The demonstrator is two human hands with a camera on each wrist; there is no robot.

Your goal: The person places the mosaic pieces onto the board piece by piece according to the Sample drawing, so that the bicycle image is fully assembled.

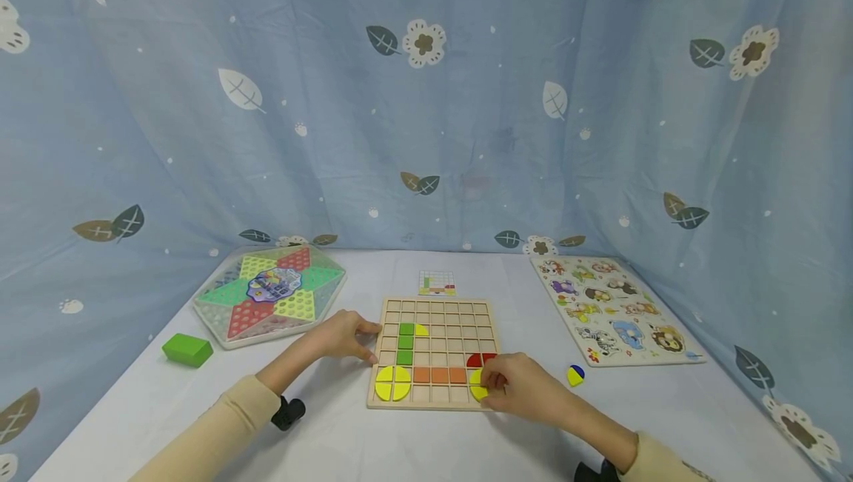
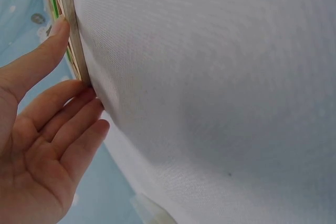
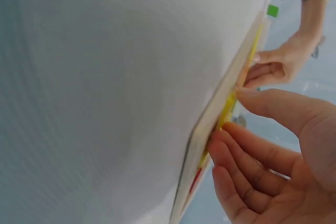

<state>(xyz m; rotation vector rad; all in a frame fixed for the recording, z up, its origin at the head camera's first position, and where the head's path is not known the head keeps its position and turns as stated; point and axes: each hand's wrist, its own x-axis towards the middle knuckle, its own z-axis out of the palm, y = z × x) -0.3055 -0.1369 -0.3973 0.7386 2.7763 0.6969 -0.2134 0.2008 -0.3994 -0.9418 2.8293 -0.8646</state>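
Note:
A square wooden grid board (image 1: 426, 401) lies on the table with coloured pieces in its cells. Green squares (image 1: 404, 357) and a yellow quarter piece (image 1: 422, 330) lie left of its middle. Orange squares (image 1: 440, 375) run in a row between a yellow circle (image 1: 393, 383) and more yellow pieces (image 1: 476, 386). Red pieces (image 1: 475, 360) lie above the latter. My left hand (image 1: 343, 334) touches the board's left edge with thumb and extended fingers. My right hand (image 1: 523, 387) rests its fingertips on the yellow pieces at the board's lower right, partly hiding them.
A small pattern card (image 1: 437, 283) lies behind the board. At left are a hexagonal star game board (image 1: 266, 293) and a green block (image 1: 187, 349). To the right lie a blue-and-yellow piece (image 1: 575, 375) and an animal puzzle board (image 1: 620, 312). A blue curtain (image 1: 426, 134) hangs behind.

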